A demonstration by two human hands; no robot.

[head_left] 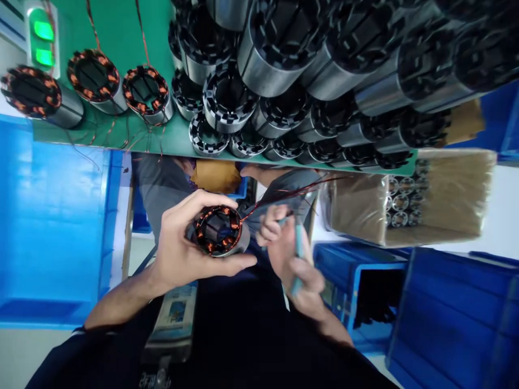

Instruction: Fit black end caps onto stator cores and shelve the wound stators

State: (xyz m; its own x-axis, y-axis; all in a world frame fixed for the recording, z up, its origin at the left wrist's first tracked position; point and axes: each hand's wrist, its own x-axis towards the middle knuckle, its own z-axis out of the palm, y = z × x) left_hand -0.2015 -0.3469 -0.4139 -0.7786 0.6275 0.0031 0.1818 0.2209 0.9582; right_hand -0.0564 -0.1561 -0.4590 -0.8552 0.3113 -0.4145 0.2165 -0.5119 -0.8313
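Note:
My left hand is wrapped round a motor stator, its copper-wound end facing up toward me. Twisted copper wires run from the stator's rim up to the right, past my other hand. Blurred by motion, my right hand grips a tool with teal handles, which looks like pliers or cutters; its jaws are too smeared to make out. The two hands are apart, both in front of my dark clothing.
Several bare stators stand crowded on the green bench. Wound stators lie at its left, near a box with green lights. Blue bins and a plastic-lined carton are at right; a blue tray is at left.

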